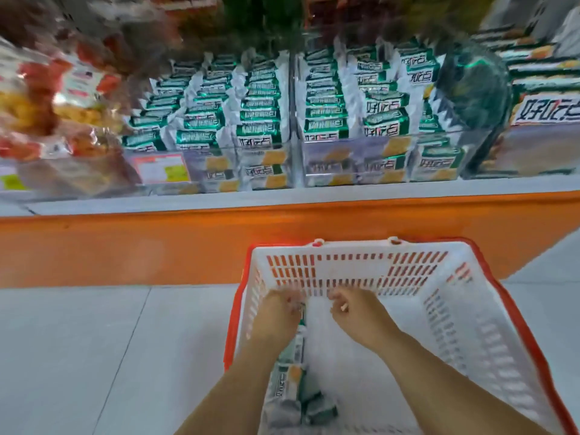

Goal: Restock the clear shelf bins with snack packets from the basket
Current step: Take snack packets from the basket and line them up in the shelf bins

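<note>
Slatted white plastic basket (455, 309), foil pkts (287, 384)

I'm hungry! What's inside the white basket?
A few green-and-white snack packets lie in the basket, by its near left side. The left hand and right hand reach in; their arms hide part of the bottom, so more could be there.

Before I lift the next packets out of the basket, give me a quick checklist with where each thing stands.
1. Stock in basket: ok, green-and-white packets lie along its left wall.
2. Grip of left hand on a packet: cannot tell, fingers blurred.
3. Load in right hand: cannot tell, fingers curled and blurred.
4. Room in left bin: not ok, looks packed.
5. Room in right bin: ok, apparent gap at its right end.
</note>
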